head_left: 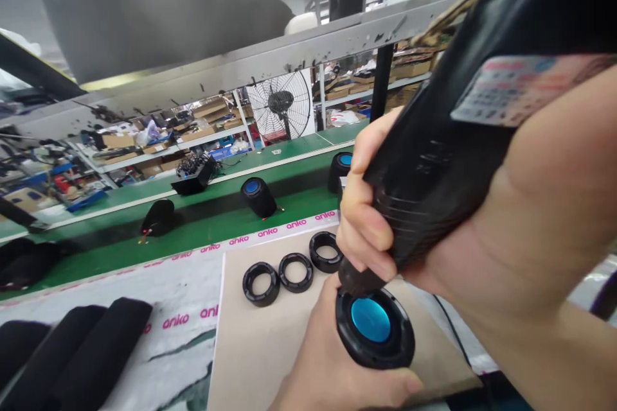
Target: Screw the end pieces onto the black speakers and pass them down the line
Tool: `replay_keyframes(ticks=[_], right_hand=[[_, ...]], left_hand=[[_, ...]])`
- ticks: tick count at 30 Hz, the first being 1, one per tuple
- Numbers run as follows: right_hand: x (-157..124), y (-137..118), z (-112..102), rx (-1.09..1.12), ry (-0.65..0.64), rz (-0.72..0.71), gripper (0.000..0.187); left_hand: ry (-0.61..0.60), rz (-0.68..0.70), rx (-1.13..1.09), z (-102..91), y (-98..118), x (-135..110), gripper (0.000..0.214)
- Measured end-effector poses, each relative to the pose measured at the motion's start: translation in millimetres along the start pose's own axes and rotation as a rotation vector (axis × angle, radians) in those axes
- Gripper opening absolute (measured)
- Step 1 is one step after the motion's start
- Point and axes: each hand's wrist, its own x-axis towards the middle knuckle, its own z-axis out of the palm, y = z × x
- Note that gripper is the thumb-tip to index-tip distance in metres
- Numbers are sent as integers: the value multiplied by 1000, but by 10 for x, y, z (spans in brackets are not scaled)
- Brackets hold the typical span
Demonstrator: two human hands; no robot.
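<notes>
My right hand (380, 218) is wrapped round a black electric screwdriver (448, 141), its tip pressed onto the rim of a round black speaker (376, 329) with a blue centre. My left hand (332, 359) grips that speaker from below and holds it upright on a brown board (260, 347). Three black rings (295, 271) lie in a row on the board just left of the tool's tip.
Black fabric sleeves (81, 347) lie at the lower left on white "anko" printed sheet. A green conveyor belt (212, 218) behind carries several black speakers (259, 196) and a black tray (194, 174). A grey shelf rail (270, 58) runs overhead; a fan (281, 103) stands beyond.
</notes>
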Motion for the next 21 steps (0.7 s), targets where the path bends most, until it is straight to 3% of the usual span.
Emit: replay_keyframes(ticks=[5, 11, 21], right_hand=[[-16, 94, -76, -84, -56, -108, 60], [-31, 84, 27, -103, -88, -13, 76], [-34, 124, -45, -123, -214, 24, 63]], left_hand=[[-1, 0, -27, 0, -8, -24, 96], [-11, -1, -1, 21, 33, -26, 94], [-15, 14, -6, 7, -10, -9, 98]])
